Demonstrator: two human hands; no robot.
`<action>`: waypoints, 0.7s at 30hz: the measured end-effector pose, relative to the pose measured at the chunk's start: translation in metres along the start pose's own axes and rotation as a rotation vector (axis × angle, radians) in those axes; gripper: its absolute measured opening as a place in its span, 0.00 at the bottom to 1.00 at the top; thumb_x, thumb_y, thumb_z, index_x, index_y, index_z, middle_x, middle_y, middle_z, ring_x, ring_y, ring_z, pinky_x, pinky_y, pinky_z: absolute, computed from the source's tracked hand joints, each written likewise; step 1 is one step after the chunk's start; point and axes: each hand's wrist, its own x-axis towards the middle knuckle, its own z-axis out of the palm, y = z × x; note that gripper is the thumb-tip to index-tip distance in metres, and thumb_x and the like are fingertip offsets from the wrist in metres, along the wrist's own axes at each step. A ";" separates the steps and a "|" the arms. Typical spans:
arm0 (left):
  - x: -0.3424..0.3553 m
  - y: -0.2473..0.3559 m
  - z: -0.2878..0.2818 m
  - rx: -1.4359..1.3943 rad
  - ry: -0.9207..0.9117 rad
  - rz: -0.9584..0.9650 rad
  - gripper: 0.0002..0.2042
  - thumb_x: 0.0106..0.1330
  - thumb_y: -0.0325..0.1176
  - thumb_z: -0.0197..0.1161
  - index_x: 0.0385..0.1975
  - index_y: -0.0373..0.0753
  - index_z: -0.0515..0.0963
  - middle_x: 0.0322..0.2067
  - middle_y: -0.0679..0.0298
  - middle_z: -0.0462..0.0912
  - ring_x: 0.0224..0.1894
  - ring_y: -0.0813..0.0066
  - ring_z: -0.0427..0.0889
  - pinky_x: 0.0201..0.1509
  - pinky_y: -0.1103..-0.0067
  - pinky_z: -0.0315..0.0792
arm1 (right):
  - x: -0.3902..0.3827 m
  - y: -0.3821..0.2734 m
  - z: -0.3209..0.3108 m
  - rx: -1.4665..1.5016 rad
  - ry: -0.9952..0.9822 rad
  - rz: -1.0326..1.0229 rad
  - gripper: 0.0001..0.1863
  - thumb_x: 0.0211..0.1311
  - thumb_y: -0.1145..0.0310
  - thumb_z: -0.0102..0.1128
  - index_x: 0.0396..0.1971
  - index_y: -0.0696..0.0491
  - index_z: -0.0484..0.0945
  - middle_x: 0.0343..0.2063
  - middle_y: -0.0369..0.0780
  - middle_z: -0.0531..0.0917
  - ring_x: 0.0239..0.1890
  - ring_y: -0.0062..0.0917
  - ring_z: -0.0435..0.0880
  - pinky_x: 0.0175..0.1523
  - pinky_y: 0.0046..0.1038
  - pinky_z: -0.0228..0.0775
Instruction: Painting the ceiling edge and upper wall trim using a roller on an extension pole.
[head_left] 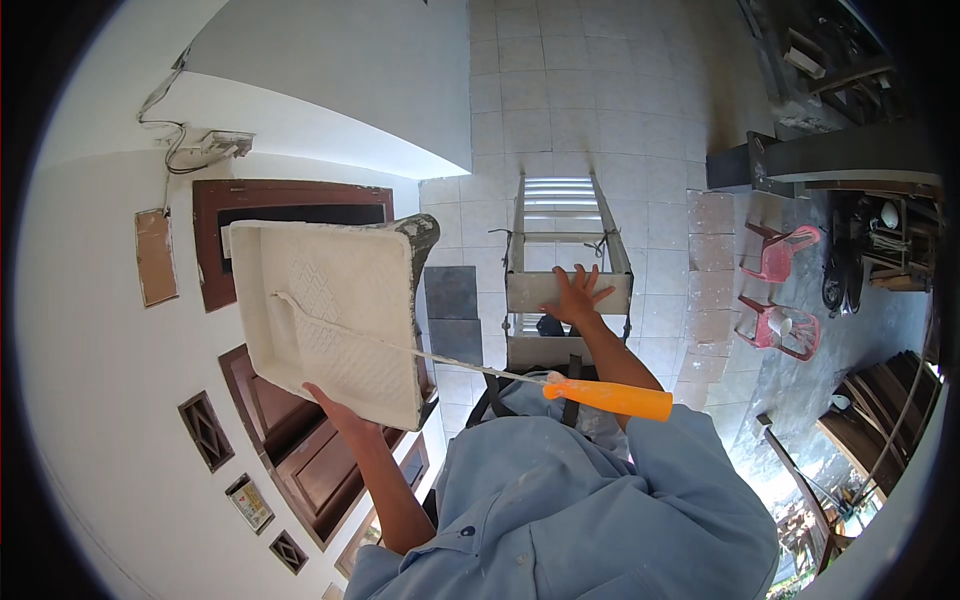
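My left hand (346,412) grips the near edge of a large cream paint tray (365,275), its thumb over the rim and the other fingers hidden beneath. The tray is held up to my left, its ribbed inside coated with pale paint. A paint roller with an orange handle (620,399) lies across it; the thin paint-smeared rod reaches into the tray, and I cannot make out a roller sleeve. My right hand (577,297) rests with fingers spread on the top step of a stepladder (528,293), holding nothing.
Ladder rungs drop away to a tiled floor (640,110) far below. A white wall (120,400) with brown-framed doors (325,470) stands close on my left. Two red plastic chairs (775,255), a motorcycle (840,270) and stacked boards (885,415) are off to the right.
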 end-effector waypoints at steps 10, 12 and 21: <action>-0.001 0.004 0.025 0.040 0.073 -0.004 0.34 0.71 0.60 0.34 0.68 0.40 0.48 0.67 0.55 0.55 0.66 0.57 0.60 0.69 0.65 0.58 | 0.011 -0.006 -0.003 0.037 -0.085 0.071 0.53 0.36 0.39 0.73 0.63 0.39 0.55 0.68 0.51 0.39 0.68 0.57 0.19 0.57 0.75 0.12; -0.001 0.003 0.029 0.002 0.071 -0.007 0.34 0.71 0.60 0.33 0.68 0.40 0.48 0.67 0.55 0.55 0.67 0.57 0.60 0.69 0.64 0.58 | 0.011 -0.006 -0.003 0.070 -0.098 0.068 0.52 0.36 0.39 0.73 0.63 0.39 0.56 0.68 0.51 0.39 0.68 0.57 0.18 0.56 0.74 0.12; -0.002 0.001 0.030 -0.035 0.075 -0.005 0.36 0.70 0.61 0.36 0.69 0.41 0.47 0.68 0.56 0.52 0.68 0.57 0.57 0.69 0.64 0.56 | 0.009 -0.010 -0.005 0.105 -0.032 0.086 0.50 0.33 0.44 0.76 0.60 0.38 0.60 0.69 0.49 0.44 0.69 0.55 0.22 0.57 0.75 0.12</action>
